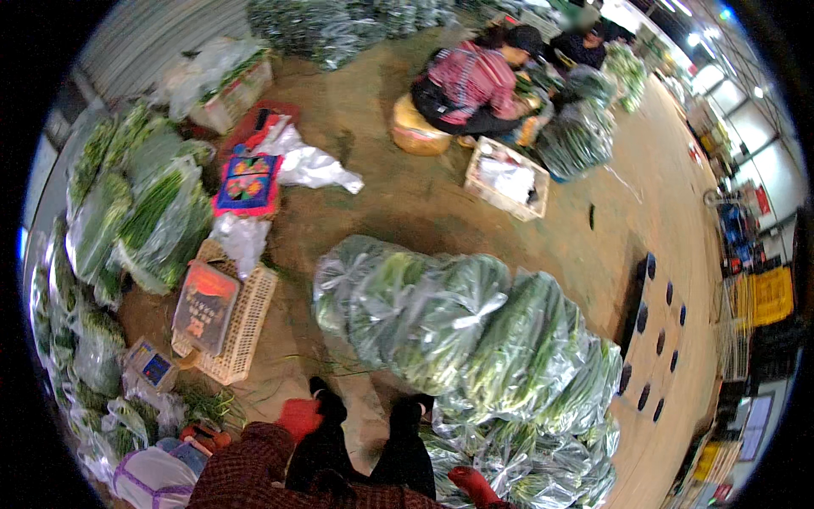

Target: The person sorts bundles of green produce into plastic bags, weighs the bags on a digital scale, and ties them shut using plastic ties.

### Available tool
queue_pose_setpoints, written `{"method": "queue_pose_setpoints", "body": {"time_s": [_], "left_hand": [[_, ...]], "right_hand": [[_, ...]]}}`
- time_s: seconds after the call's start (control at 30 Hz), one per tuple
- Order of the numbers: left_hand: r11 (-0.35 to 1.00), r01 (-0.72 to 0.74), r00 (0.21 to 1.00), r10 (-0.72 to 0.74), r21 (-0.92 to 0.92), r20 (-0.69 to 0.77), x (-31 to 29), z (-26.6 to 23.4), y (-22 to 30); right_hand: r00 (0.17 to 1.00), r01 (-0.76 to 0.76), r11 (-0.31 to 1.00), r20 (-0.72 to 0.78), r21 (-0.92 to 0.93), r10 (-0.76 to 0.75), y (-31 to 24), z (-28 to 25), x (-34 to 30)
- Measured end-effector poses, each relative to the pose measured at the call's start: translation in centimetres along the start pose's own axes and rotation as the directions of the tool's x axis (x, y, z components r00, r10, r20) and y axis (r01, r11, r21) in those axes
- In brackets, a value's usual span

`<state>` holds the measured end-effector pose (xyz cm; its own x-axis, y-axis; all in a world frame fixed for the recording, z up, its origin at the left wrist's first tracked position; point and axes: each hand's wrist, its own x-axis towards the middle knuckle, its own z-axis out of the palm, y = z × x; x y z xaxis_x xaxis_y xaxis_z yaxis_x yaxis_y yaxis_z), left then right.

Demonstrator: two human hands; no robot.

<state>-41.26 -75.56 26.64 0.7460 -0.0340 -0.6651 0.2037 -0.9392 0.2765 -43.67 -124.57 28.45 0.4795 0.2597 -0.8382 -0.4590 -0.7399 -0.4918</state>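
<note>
My left hand [298,419], in a red glove, hangs beside my left leg above the floor. Its fingers are blurred, and nothing shows in it. Low in the view, my right hand [473,485], also red-gloved, is beside the lower bags of green vegetables [534,458]; I cannot tell whether it touches them. Its finger pose is unclear. In front of me and to the right lies a row of clear plastic bags [458,314] packed with long leafy greens, their tops tied.
Bagged greens [157,199] line the left wall. Nearer stand a plastic basket [252,327] with a dark red box [208,307] and a small scale [153,365]. Ahead, a person [475,81] sits by a white crate [507,178]. A flat cart [653,339] stands right.
</note>
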Motion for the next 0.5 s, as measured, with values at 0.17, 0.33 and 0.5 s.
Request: {"method": "queue_pose_setpoints", "body": {"time_s": [0.17,0.33,0.5], "left_hand": [[0.798,0.461,0.858,-0.512,-0.388,-0.034,-12.5,5.5,-18.2],[0.773,0.509,0.835,-0.55,-0.377,0.0,-19.3,14.3,-27.6],[0.864,0.452,0.878,-0.475,-0.222,-0.062,-16.1,21.2,-25.4]], "right_hand": [[0.978,0.05,0.983,0.208,-0.176,-0.013,-8.5,4.8,6.5],[0.867,0.492,0.734,0.187,-0.469,-0.462,-20.3,2.3,14.0],[0.86,0.509,0.775,0.201,-0.373,-0.468,-26.7,-0.6,22.1]]}}
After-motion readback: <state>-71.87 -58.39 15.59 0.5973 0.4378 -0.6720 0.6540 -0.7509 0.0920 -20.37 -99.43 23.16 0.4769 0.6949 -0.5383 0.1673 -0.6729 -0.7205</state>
